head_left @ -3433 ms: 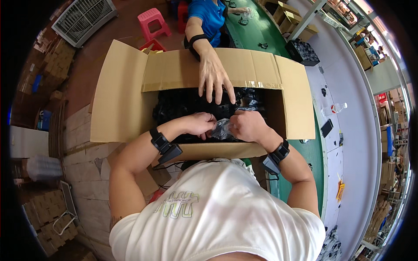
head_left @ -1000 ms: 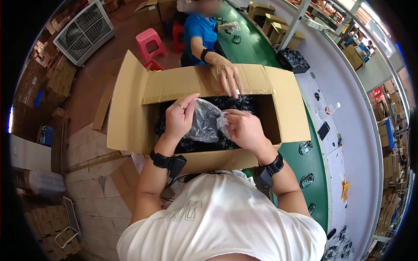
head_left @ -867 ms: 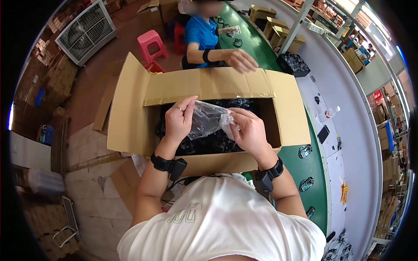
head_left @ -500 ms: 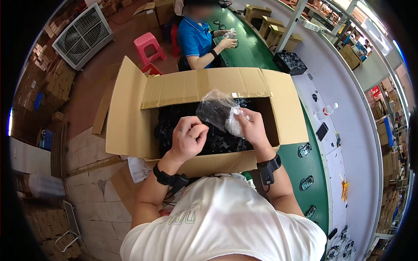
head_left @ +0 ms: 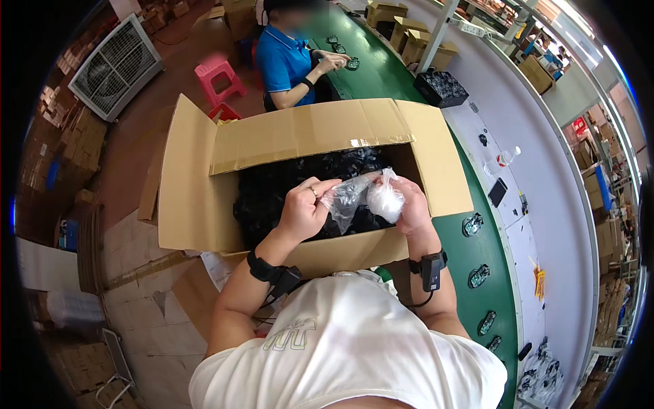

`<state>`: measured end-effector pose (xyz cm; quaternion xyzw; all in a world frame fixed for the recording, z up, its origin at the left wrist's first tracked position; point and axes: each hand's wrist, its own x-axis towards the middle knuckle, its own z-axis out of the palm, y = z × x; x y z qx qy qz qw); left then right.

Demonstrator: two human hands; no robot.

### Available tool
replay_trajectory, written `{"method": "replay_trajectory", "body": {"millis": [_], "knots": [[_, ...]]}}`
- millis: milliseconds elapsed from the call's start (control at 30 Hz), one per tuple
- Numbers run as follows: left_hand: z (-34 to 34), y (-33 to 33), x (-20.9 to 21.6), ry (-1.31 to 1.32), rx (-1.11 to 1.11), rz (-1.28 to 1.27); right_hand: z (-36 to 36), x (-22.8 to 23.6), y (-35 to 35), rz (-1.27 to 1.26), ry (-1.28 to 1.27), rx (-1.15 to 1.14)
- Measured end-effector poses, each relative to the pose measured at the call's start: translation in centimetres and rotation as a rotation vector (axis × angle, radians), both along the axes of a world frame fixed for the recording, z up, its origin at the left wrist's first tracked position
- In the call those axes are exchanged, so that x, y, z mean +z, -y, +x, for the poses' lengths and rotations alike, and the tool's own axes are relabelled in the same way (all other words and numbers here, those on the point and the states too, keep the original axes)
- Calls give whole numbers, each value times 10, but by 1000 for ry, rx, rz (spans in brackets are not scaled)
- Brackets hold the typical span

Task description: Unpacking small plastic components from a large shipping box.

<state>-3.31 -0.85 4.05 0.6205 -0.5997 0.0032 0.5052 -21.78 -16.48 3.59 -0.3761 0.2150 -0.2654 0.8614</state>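
Note:
Both my hands are over an open cardboard box (head_left: 191,198) that holds a heap of black plastic parts (head_left: 269,198). My left hand (head_left: 304,210) pinches one edge of a clear plastic bag (head_left: 346,200), whose thin film stretches across to the right. In my right hand (head_left: 413,206), closed around it, is a bunched whitish wad of plastic (head_left: 385,203). I cannot tell whether film and wad are one bag, or what the wad contains.
A green conveyor belt (head_left: 446,249) runs along the right, carrying several small circuit-board assemblies (head_left: 479,275). On the white ledge are a bottle (head_left: 507,157) and a phone (head_left: 498,192). A co-worker in a blue shirt (head_left: 281,65) sits beyond the box, near a pink stool (head_left: 221,78).
My left hand has moved right and now pinches the film, which has come lower. My right hand has turned, showing the wad. The co-worker's hands have lowered to an assembly on the belt.

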Motion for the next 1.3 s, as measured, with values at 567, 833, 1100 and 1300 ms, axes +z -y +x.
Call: {"method": "replay_trajectory", "body": {"millis": [567, 833, 1100, 1300], "knots": [[-35, 76, 12, -502, -79, 94, -69, -22, -53, -867, -172, -46], [0, 34, -28, 169, 199, 126, 25, -35, -19, -383, -70, 143], [-16, 25, -8, 502, 331, 255, 46, -28, 40, 54, 497, 464], [-41, 55, -11, 437, 708, 99, 44, -10, 47, 45, 418, 473]]}}
